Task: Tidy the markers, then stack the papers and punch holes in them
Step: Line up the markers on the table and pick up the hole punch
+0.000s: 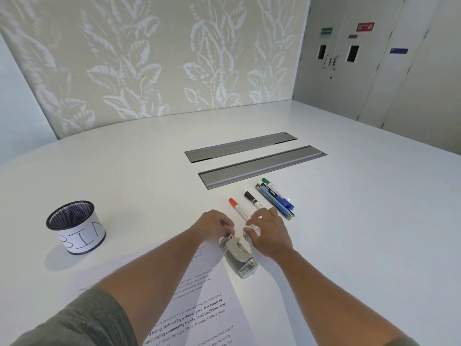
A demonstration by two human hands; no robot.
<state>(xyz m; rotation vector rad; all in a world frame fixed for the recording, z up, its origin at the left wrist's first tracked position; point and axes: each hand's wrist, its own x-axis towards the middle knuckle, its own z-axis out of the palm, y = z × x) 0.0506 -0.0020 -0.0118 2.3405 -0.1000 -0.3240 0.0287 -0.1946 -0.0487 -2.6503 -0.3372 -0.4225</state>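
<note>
Desk (349, 221), white and wide, is backed by a leaf-patterned wall (149, 58); two grey cable trays (262, 163) are set into its top. Printed papers (199, 303) are spread loosely at the near edge, overlapping, partly covered by the left forearm. A mesh cup (74, 227) labelled "BIN" is stood upright well to the left, apart from everything else. The metal hole punch (238, 255) is placed at the papers' far right corner, just below both hands. Left hand (214, 224) is curled, fingers bent inward beside the red-capped marker (238, 208); whether anything is held cannot be told. Right hand (268, 232) is closed lightly on the marker's near end, fingertips (250, 222) touching the white barrel. A black-capped marker (252, 199) is laid just right of the red one, its lower end hidden by the right hand. Further right, a green-capped marker (269, 185) and blue pens (277, 202) are grouped side by side, touching.
</note>
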